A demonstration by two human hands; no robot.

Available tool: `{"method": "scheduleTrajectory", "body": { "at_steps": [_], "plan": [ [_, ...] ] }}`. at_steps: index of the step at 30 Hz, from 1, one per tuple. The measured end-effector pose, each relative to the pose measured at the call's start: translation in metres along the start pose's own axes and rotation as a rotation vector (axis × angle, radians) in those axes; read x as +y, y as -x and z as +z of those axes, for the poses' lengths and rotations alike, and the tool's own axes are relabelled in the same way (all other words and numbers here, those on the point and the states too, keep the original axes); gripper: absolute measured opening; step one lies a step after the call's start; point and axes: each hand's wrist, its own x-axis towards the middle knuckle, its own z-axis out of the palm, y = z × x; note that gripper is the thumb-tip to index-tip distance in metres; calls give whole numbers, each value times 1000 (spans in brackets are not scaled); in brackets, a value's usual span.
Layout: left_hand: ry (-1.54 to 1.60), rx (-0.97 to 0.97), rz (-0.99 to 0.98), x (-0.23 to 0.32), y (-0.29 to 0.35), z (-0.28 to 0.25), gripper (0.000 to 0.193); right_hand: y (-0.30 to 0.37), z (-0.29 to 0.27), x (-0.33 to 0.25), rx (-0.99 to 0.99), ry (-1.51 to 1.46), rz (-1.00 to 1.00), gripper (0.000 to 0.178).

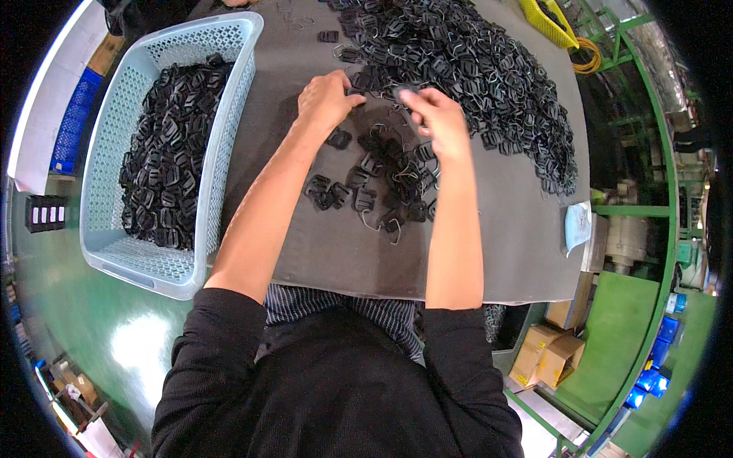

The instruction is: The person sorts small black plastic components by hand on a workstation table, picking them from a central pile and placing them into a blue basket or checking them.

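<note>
Glossy green floor (84,298), green metal frame (634,211), cardboard boxes (537,353)

Right hand (444,126): blurred at the fingers (431,96); holds a dark piece (403,91), too smeared to identify. Left hand (324,99): fingertips partly hidden, any grip unclear. Black buckle pile (473,76): runs past the top edge. Yellow basket (561,34): cut off above.

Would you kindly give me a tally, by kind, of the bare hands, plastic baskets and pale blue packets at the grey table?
Hands, left hand and right hand: 2
Baskets, light blue basket and yellow basket: 2
Pale blue packet: 1
Total: 5
</note>
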Motion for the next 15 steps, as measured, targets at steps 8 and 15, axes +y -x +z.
{"method": "scheduleTrajectory", "body": {
  "at_steps": [8, 15],
  "plan": [
    [1496, -522, -340, -13, 21, -34, 27, 54, -67, 13, -17, 17, 11, 24],
    [1135, -423, -463, -21, 31, -44, 34, 44, -42, 18, 56, 863, -48, 41]
  ]
}}
